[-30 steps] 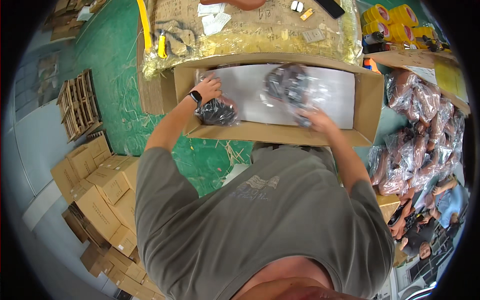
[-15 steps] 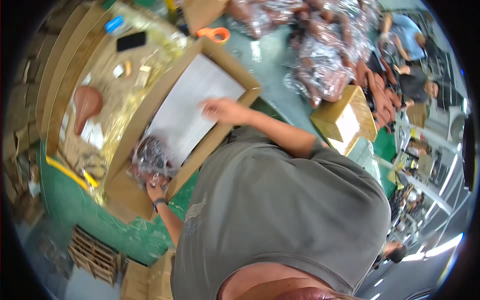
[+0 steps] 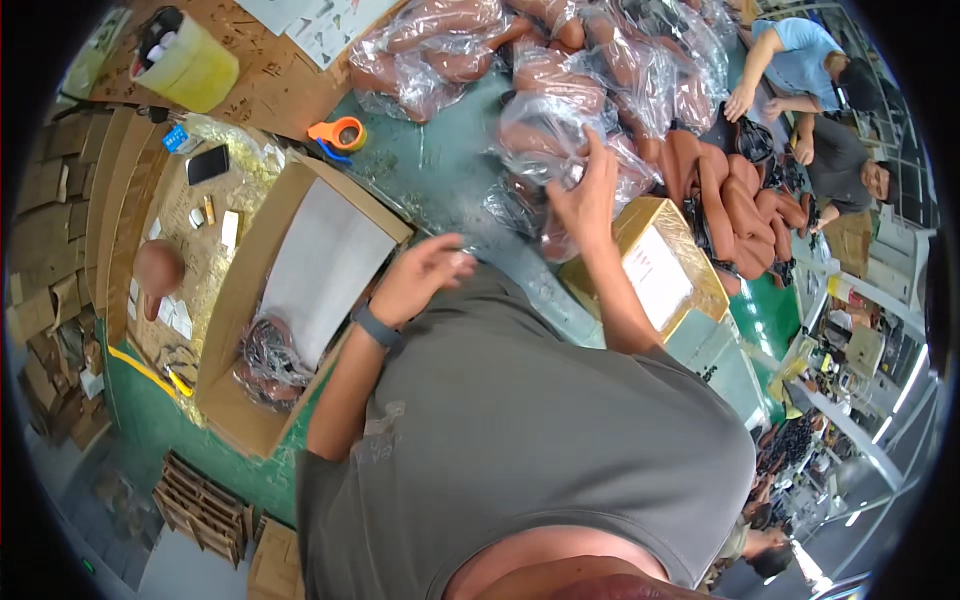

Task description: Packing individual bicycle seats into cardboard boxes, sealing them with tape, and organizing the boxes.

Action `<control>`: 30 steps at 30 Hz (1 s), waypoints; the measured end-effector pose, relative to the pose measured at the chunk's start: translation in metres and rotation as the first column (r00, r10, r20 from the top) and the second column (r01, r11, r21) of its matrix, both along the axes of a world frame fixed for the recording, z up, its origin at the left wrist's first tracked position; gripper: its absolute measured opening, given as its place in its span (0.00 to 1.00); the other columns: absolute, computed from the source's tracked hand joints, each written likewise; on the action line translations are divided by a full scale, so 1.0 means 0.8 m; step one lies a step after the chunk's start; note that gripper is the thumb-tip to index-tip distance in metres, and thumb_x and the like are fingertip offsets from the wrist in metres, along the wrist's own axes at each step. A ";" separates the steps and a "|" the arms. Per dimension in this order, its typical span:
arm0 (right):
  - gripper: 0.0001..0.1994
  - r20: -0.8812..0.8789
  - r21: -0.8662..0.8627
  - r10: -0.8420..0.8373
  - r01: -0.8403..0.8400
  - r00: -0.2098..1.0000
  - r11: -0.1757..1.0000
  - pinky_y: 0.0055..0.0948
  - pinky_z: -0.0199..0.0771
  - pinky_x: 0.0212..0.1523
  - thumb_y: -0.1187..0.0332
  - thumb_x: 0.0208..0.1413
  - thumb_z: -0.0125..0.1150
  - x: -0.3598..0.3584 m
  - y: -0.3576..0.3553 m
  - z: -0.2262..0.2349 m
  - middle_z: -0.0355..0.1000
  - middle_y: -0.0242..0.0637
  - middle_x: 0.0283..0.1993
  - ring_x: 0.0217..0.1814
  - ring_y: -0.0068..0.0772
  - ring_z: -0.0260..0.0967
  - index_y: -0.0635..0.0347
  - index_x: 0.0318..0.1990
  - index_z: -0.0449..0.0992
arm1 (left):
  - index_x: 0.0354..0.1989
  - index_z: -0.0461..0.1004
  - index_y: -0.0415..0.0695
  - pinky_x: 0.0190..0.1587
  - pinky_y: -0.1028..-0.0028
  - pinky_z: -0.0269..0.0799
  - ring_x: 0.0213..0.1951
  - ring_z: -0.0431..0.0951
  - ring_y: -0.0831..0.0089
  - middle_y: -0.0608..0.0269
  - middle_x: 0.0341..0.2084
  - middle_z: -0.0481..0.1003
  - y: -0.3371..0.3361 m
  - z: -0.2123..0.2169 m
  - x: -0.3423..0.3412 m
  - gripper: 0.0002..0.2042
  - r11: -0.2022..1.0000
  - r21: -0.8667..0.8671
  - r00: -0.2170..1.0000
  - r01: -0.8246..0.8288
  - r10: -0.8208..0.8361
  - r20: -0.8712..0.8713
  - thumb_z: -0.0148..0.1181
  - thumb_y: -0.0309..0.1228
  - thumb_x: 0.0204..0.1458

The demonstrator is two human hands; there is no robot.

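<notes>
My right hand is at the near edge of a heap of brown bicycle saddles in clear plastic bags. Between its thumb and fingers is the wrap of one bagged saddle. My left hand, with a dark band on the wrist, hangs empty near the right corner of a long open carton, fingers apart. A white sheet lines much of that carton. One bagged saddle lies at the carton's near end.
An orange tape roll sits on the green table. On the left are a bare brown saddle, a phone and a yellow bucket. A taped box stands right of my right arm, beside unwrapped saddles. Two people work beyond.
My left hand has let go of the bagged saddle in the carton and risen away from it. My right hand has swung from over the white sheet to the heap of bagged saddles.
</notes>
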State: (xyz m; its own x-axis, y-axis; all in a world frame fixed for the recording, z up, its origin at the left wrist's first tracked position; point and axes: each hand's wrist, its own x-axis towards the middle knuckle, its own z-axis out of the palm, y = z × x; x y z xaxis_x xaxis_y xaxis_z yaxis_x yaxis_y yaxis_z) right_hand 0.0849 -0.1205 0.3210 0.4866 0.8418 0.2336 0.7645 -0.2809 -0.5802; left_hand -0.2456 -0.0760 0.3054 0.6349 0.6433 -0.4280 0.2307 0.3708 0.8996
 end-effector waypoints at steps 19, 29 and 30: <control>0.66 0.058 -0.639 -0.492 0.411 0.869 0.650 0.51 0.84 0.58 0.61 0.52 0.77 -0.018 -0.080 -0.306 0.78 0.62 0.55 0.54 0.62 0.83 0.63 0.86 0.28 | 0.69 0.73 0.37 0.67 0.62 0.74 0.60 0.79 0.64 0.61 0.58 0.81 -0.075 -0.030 -0.229 0.27 0.775 -0.261 0.778 -0.576 0.617 0.119 0.69 0.39 0.67; 0.24 -0.907 -0.299 -0.136 -0.382 0.399 0.874 0.37 0.84 0.61 0.72 0.73 0.62 -0.217 -0.080 -0.136 0.81 0.45 0.64 0.63 0.37 0.80 0.63 0.74 0.73 | 0.51 0.82 0.56 0.56 0.52 0.76 0.53 0.82 0.52 0.61 0.44 0.85 0.037 -0.170 -0.603 0.12 0.728 0.523 0.489 0.444 0.292 -0.822 0.66 0.35 0.59; 0.21 -0.837 -0.165 0.194 -0.573 0.512 0.803 0.36 0.78 0.67 0.67 0.73 0.64 -0.207 -0.086 -0.181 0.82 0.41 0.64 0.65 0.35 0.79 0.64 0.70 0.79 | 0.46 0.83 0.56 0.52 0.54 0.76 0.51 0.82 0.53 0.62 0.41 0.84 0.062 -0.190 -0.617 0.09 0.568 0.522 0.470 0.636 0.252 -0.846 0.60 0.29 0.60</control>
